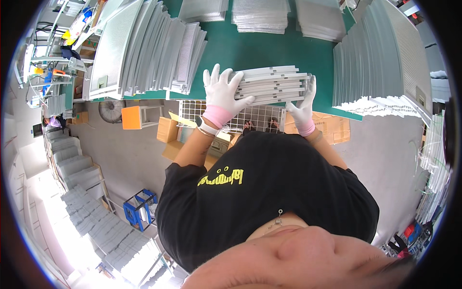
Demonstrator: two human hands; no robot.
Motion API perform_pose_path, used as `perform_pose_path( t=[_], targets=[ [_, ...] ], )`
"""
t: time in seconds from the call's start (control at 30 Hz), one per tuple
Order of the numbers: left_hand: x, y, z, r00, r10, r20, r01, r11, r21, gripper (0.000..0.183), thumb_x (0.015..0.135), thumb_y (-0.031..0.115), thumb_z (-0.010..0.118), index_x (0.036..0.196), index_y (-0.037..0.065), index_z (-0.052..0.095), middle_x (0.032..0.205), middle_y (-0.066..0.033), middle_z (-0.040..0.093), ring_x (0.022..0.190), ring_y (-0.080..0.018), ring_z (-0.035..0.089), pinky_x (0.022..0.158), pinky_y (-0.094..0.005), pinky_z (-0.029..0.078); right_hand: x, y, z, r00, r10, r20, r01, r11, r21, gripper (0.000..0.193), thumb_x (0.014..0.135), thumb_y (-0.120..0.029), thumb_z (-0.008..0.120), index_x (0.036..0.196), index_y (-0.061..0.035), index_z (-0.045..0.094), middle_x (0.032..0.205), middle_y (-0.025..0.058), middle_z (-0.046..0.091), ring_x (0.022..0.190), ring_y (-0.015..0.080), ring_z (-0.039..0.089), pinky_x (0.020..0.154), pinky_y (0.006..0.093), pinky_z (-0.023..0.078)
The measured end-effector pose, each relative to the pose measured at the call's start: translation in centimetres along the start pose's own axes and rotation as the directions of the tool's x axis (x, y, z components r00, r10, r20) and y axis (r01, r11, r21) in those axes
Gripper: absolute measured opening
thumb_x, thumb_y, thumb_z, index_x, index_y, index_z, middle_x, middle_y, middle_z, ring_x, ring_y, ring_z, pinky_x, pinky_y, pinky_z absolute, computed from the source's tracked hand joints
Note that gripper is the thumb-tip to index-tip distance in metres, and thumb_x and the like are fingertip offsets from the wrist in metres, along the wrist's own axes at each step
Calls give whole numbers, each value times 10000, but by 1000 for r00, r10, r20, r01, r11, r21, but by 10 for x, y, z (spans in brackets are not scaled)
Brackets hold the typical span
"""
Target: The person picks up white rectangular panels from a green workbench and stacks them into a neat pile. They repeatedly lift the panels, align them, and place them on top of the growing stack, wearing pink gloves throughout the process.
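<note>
Between my gloved hands, at the near edge of the green table, is a stack of thin white-edged panels (272, 85) with small dark marks along their edges. My left hand (222, 91), in a white glove with a pink cuff, presses on the stack's left end. Its thumb and index finger reach round the corner while the other fingers spread outward. At the opposite end my right hand (304, 107), gloved alike, clasps the stack with fingers along the end and thumb on the near side. The panels' undersides are hidden.
Upright rows of perforated metal panels stand left (154, 48) and right (370, 58) on the green table (269, 48). Flat piles of panels (260, 17) lie at its far side. Below the edge are a white wire rack (192, 110), cardboard boxes (167, 129) and an orange-topped stool (131, 118).
</note>
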State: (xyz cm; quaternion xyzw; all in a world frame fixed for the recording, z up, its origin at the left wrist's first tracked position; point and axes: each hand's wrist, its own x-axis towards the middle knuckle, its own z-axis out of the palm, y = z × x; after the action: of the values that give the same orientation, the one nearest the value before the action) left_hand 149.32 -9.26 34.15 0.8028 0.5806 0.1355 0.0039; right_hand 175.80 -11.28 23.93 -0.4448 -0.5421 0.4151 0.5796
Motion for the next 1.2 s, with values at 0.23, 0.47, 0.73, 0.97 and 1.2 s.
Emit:
perform_pose_path(
  t=[0.23, 0.47, 0.73, 0.97, 1.2],
  targets=[
    [-1, 0, 1, 1000, 13, -21, -13, 1000, -8, 716, 756, 540, 736, 1329, 134, 595, 1296, -153, 533, 1331, -468, 385, 1141, -672, 203, -7, 0, 18, 964, 236, -121, -179, 916, 358, 988, 889, -160, 727, 1609, -50, 59, 1619, 187, 189, 1507, 279, 216, 1209, 427, 257],
    [-3, 0, 1, 1000, 24, 3, -24, 998, -51, 695, 774, 500, 727, 1340, 122, 588, 1300, -170, 529, 1327, -453, 394, 1140, -663, 219, -12, -9, 42, 915, 376, -148, -281, 854, 437, 823, 899, -117, 723, 1554, -31, 233, 1476, 148, 402, 1344, 223, 429, 1139, 388, 365],
    [-2, -6, 3, 999, 20, -25, -22, 998, -56, 686, 781, 479, 730, 1347, 121, 583, 1310, -169, 534, 1331, -453, 394, 1141, -662, 221, -5, -6, 25, 927, 346, -148, -314, 928, 202, 752, 904, -152, 723, 1511, 11, 310, 1468, 149, 400, 1344, 227, 429, 1142, 373, 361],
    [7, -10, -2, 1000, 3, -13, -3, 998, -66, 729, 754, 489, 750, 1360, 124, 575, 1325, -165, 535, 1350, -454, 382, 1147, -651, 218, -15, -18, 23, 939, 256, -228, -240, 966, 96, 786, 854, -96, 716, 1515, 24, 308, 1521, 171, 329, 1433, 281, 331, 1209, 404, 252],
    [0, -3, -6, 995, 9, 101, -3, 999, -51, 857, 692, 544, 782, 1396, 113, 549, 1415, -186, 495, 1380, -454, 360, 1172, -628, 197, -11, -27, 25, 978, 58, -202, -83, 990, -114, 758, 805, -61, 715, 1471, 0, 359, 1523, 157, 314, 1404, 269, 362, 1190, 406, 299]
  ],
)
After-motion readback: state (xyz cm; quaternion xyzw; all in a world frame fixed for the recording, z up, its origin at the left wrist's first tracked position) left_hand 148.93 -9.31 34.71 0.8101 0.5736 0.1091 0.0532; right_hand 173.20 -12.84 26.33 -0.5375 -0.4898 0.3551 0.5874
